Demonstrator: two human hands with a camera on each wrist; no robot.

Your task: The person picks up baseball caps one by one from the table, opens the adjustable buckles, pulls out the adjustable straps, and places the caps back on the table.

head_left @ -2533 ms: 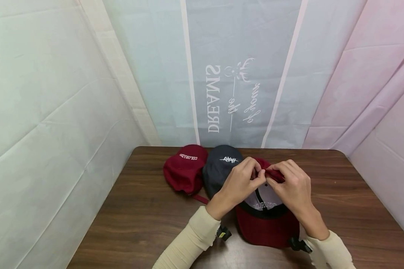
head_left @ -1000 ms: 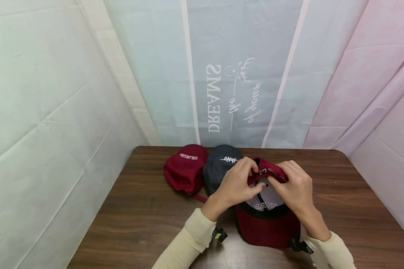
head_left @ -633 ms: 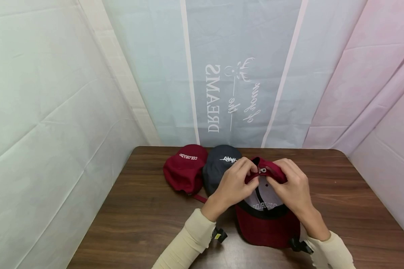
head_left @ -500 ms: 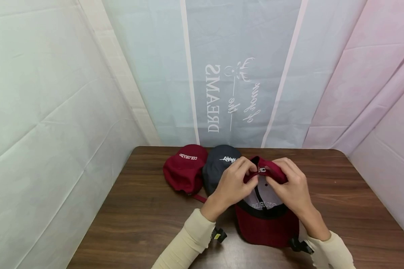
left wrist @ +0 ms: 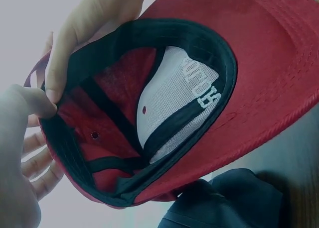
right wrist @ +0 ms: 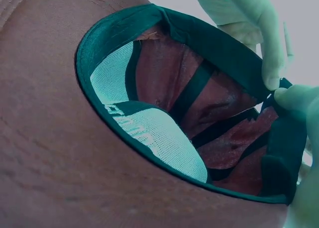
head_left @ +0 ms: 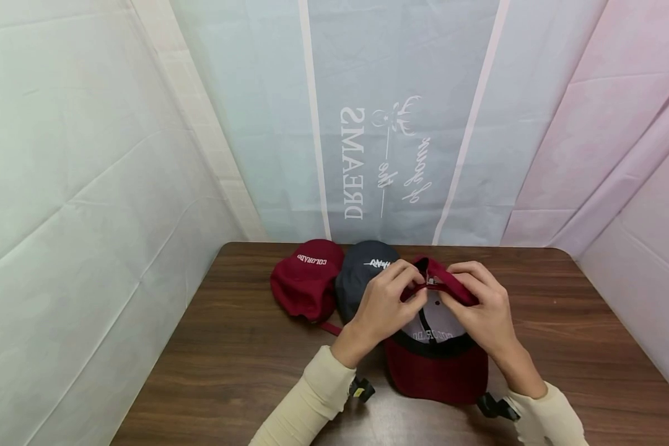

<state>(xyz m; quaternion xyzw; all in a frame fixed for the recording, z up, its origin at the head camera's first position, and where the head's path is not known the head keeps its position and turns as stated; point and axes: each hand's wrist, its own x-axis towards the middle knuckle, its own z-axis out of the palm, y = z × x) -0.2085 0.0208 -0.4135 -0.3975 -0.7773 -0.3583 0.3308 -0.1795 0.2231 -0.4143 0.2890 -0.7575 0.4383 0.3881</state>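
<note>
In the head view, a dark red baseball cap (head_left: pixel 440 375) is turned inside-up, its brim toward me and white lettering backing showing in the crown. My left hand (head_left: pixel 387 300) pinches the rear band near the metal buckle (head_left: pixel 432 282). Opposite, my right hand (head_left: pixel 482 303) grips the strap side of the same band. The left wrist view shows the cap's black sweatband (left wrist: pixel 227 63), with my left hand (left wrist: pixel 20 123) at its back edge. From the right wrist, the mesh backing (right wrist: pixel 169 143) is visible, and my right hand (right wrist: pixel 304 103) holds the band close to the left fingertips.
Left of the held cap, a dark grey cap (head_left: pixel 365 279) leans against another dark red cap (head_left: pixel 306 282) at the back of the wooden table (head_left: pixel 240 365). A thin red strap (head_left: pixel 331 329) lies by them. Fabric curtains (head_left: pixel 401 62) hang behind the table.
Both hands first pinched close together over the back strap, then parted and the buckle came into sight. Just now the cap has shifted slightly left and its brim away from me.
</note>
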